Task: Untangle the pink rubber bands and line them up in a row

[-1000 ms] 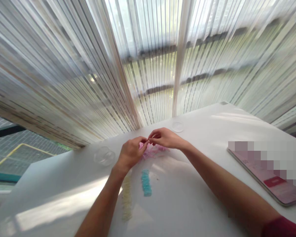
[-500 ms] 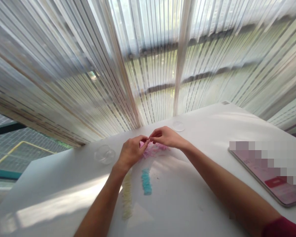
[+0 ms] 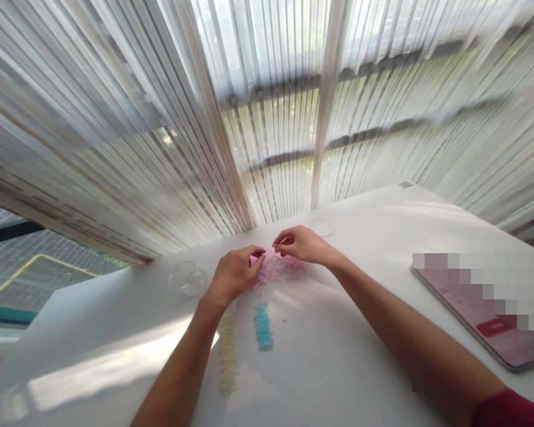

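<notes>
Pink strands lie in a loose pile on the white table, under and between my hands. My left hand is at the pile's left side, thumb and fingertips pinched together; what they hold is too small to make out. Over the pile's right side, my right hand also pinches, and its hold is likewise too small to tell. A small gap separates the fingertips of the two hands. Nearer to me lie a row of blue pieces and a longer row of pale yellow pieces, partly beside my left wrist.
Clear round containers or lids sit left of my left hand. Another clear round lid is behind my right hand. A phone lies at the right of the table. Striped curtains hang beyond the far edge.
My hands have moved slightly apart; their fingertips met before and now leave a gap, showing more of the pink pile.
</notes>
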